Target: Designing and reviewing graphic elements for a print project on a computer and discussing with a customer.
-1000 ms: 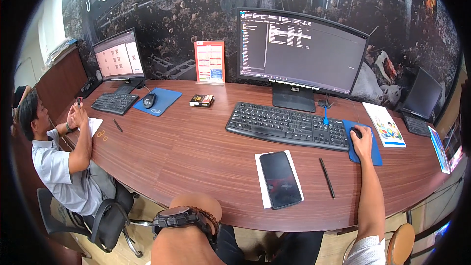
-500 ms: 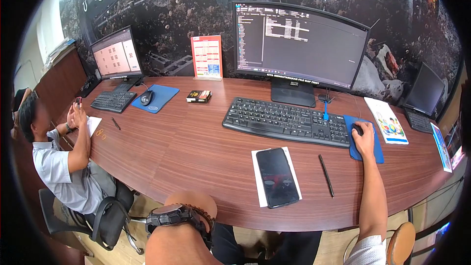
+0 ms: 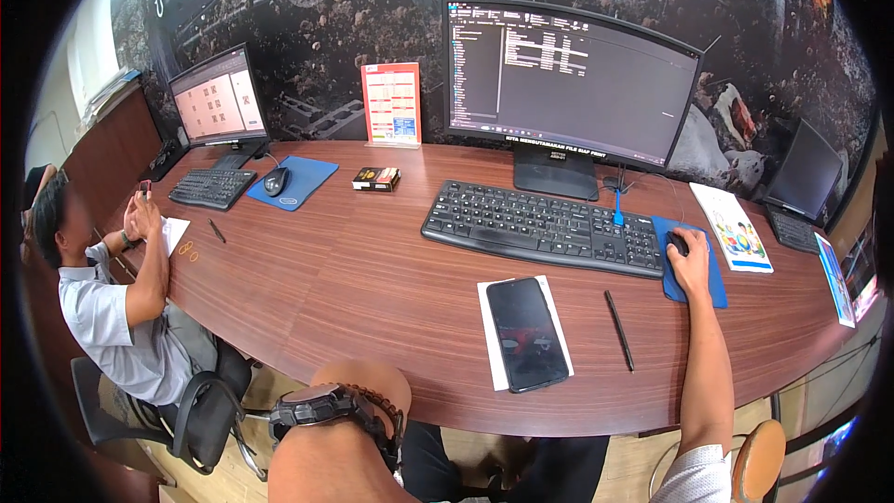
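Mouse, black and rounded [image 3: 681,243], sits directly under the right hand [image 3: 690,267], whose fingers curve over it; its long axis seems to run front to back, tipped slightly left. It rests on a blue rectangular mouse pad [image 3: 713,286], just beside the right end of the long black keyboard [image 3: 545,233], which stretches crosswise on the brown wood-grain surface [image 3: 391,303]. The left hand [image 3: 368,377], beyond a bulky black wristwatch [image 3: 318,408], shows at the near edge, well apart from the mouse; its fingers are hidden, so I cannot tell whether they are spread. Between both hands, a black phone [image 3: 528,335] lies on white paper [image 3: 493,346], with a slim black pen [image 3: 618,331] to its right.
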